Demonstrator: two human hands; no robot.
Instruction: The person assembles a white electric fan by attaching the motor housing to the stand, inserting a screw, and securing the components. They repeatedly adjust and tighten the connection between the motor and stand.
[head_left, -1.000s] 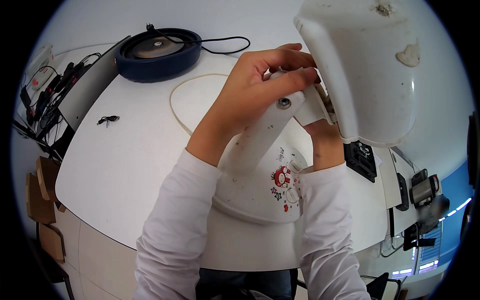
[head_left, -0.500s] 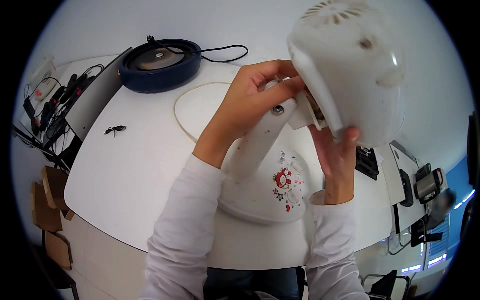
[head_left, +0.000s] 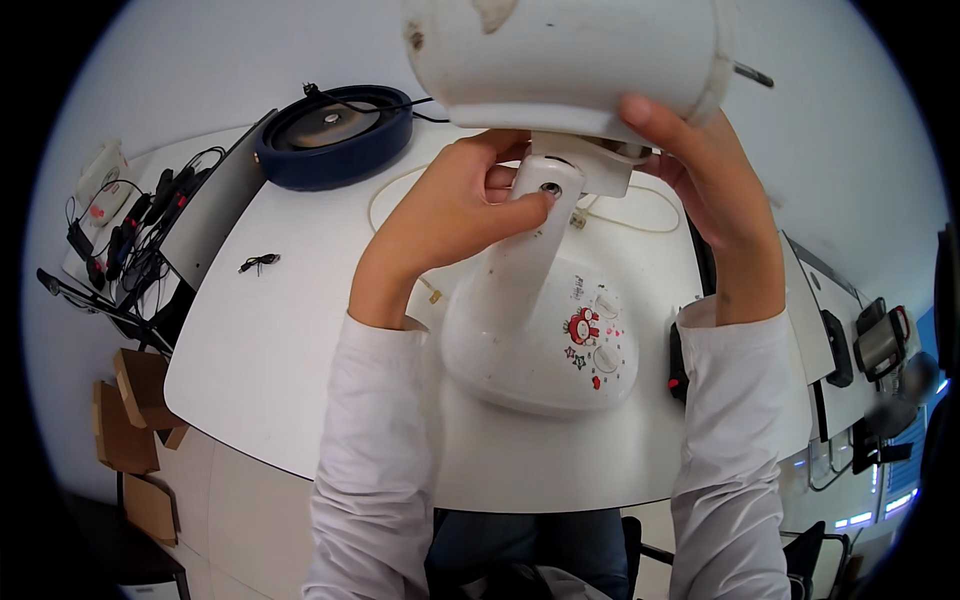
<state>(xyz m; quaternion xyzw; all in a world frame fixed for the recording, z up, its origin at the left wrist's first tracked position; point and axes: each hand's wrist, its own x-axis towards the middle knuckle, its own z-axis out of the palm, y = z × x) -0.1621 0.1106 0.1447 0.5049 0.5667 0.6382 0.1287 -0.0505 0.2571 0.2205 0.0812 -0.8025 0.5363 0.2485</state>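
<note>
A white desk fan without blades stands on the table, its rounded base (head_left: 530, 375) printed with a red cartoon figure and two dials. Its motor housing (head_left: 570, 75) lies sideways above the neck (head_left: 518, 265), with a metal shaft (head_left: 755, 75) pointing right. My left hand (head_left: 450, 205) is closed round the top of the neck, thumb beside the bolt (head_left: 550, 189) at the joint. With thumb against the housing and fingers beneath, my right hand (head_left: 715, 175) grips its right end. The fingertips under the housing are partly hidden.
A dark blue round appliance (head_left: 300, 172) with a black cord stands at the back left. A short black cable (head_left: 260, 263) lies left of the fan; a cream cord (head_left: 650, 229) loops behind it. Right of the base sits a black case (head_left: 678, 360). Cartons (head_left: 125, 430) stand on the floor at left.
The motor housing has swung left and turned from tilted to nearly level, bringing its shaft into view. My right hand has moved up to its right end; my left thumb has slid down to the bolt.
</note>
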